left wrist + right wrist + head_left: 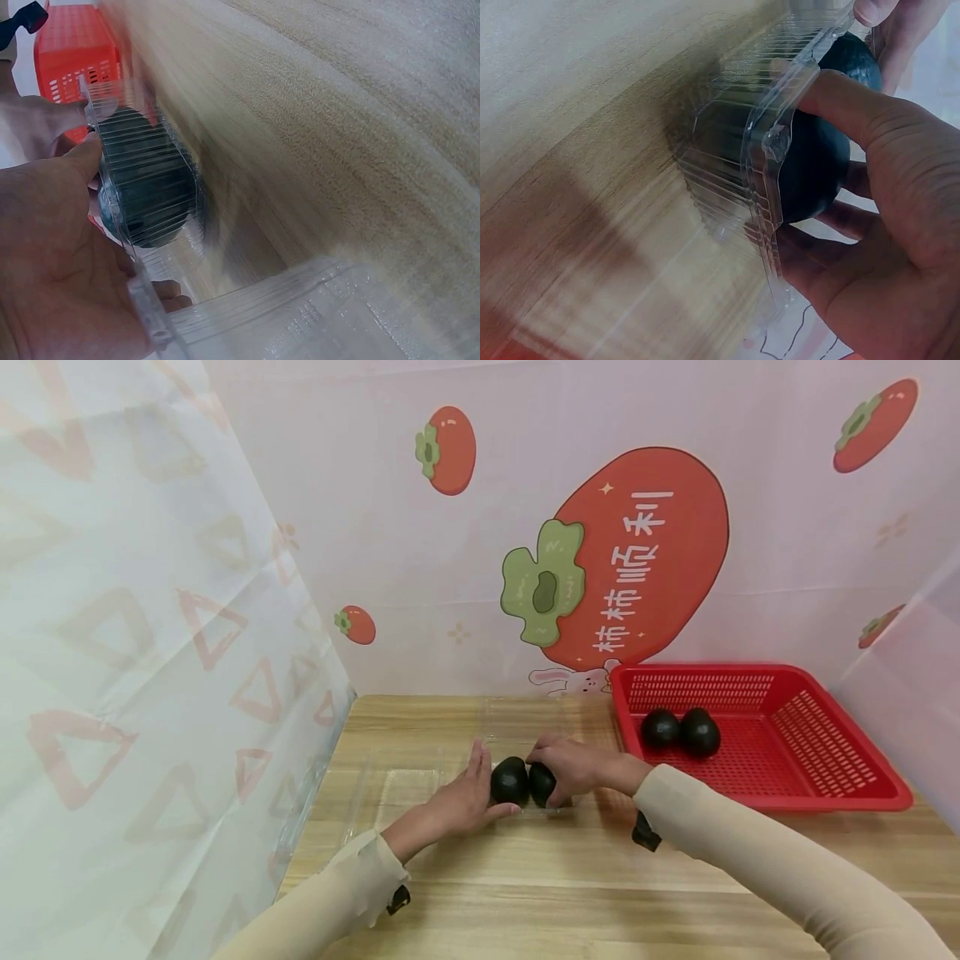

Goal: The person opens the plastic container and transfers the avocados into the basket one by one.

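Two avocados at a clear box on a wooden table. The right hand curls its thumb and fingers round the right avocado, which stands in the box, its upper part above the rim; whether it bears on the bottom cannot be told. The left hand lies at the box's left end, fingers fairly straight and close together, thumb spread along the near side; it touches the box and grips no fruit. The left avocado sits in the box between the hands. A clear flap, apparently the lid, lies back beyond it. At left is a second box, with no fruit visible in it. Two more avocados lie in the red basket. Judged thus, filling is about half done: two boxed, two in the basket, lid not yet closed.
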Motion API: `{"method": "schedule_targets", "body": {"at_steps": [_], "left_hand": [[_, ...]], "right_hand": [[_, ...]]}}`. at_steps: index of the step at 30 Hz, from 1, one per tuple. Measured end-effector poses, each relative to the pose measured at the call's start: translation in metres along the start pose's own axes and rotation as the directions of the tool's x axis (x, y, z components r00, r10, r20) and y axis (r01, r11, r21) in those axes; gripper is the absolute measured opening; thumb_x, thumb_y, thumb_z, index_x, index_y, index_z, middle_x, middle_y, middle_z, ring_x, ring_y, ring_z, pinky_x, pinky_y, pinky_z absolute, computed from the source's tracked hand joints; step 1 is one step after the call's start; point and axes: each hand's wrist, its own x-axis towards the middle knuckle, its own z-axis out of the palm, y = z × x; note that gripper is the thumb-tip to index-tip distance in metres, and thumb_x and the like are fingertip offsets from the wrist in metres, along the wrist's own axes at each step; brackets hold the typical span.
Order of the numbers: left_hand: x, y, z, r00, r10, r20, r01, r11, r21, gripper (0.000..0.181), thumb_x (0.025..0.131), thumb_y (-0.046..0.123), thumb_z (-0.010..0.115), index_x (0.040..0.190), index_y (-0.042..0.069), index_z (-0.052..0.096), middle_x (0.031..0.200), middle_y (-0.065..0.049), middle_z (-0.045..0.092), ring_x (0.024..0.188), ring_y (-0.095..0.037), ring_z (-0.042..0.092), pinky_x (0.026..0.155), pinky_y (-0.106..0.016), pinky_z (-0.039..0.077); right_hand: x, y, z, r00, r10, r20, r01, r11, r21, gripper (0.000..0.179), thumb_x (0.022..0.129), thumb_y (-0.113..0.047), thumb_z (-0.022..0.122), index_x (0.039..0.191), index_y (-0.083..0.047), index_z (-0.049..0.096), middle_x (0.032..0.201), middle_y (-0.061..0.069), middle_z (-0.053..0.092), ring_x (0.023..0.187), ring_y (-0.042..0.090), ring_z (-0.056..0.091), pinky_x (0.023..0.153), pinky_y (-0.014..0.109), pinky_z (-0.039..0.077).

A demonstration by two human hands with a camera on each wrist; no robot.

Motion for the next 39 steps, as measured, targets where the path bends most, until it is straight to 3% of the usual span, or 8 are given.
{"method": "schedule_targets", "body": {"at_steps": [18, 29, 39], "left_hand": [[0.000, 0.000, -0.001, 1.000, -0.001, -0.001, 0.001, 1.000, -0.008, 0.110, 0.102, 0.059, 0.063, 0.166, -0.010, 0.006, 0.174, -0.030, -0.005, 0.141, -0.045, 0.052, 0.083, -0.046, 0.060], [-0.001, 0.001, -0.001, 1.000, 0.001, 0.000, -0.001, 1.000, -0.007, 0.110, 0.102, 0.061, 0.061, 0.165, -0.011, 0.006, 0.173, -0.031, -0.005, 0.144, -0.045, 0.049, 0.090, -0.047, 0.060], [0.000, 0.003, -0.003, 1.000, -0.010, 0.001, 0.010, 1.000, 0.000, 0.111, 0.101, 0.060, 0.063, 0.165, -0.011, 0.007, 0.173, -0.031, -0.003, 0.145, -0.046, 0.047, 0.096, -0.049, 0.058]], "right_hand": [[0.011, 0.000, 0.004, 0.996, 0.067, 0.059, -0.067, 0.998, 0.001, 0.065, 0.075, -0.020, 0.099, 0.132, -0.008, 0.071, 0.126, 0.009, 0.065, 0.113, 0.027, 0.061, 0.105, 0.051, 0.055], [0.011, 0.004, 0.011, 1.000, -0.007, 0.015, 0.008, 0.998, -0.066, 0.068, 0.071, -0.026, 0.101, 0.129, -0.009, 0.072, 0.123, 0.007, 0.065, 0.111, 0.025, 0.062, 0.102, 0.049, 0.056], [0.007, 0.011, 0.012, 0.999, -0.044, -0.023, 0.044, 0.999, -0.011, 0.068, 0.070, -0.026, 0.102, 0.129, -0.008, 0.073, 0.126, 0.010, 0.067, 0.114, 0.028, 0.062, 0.102, 0.051, 0.056]]}}
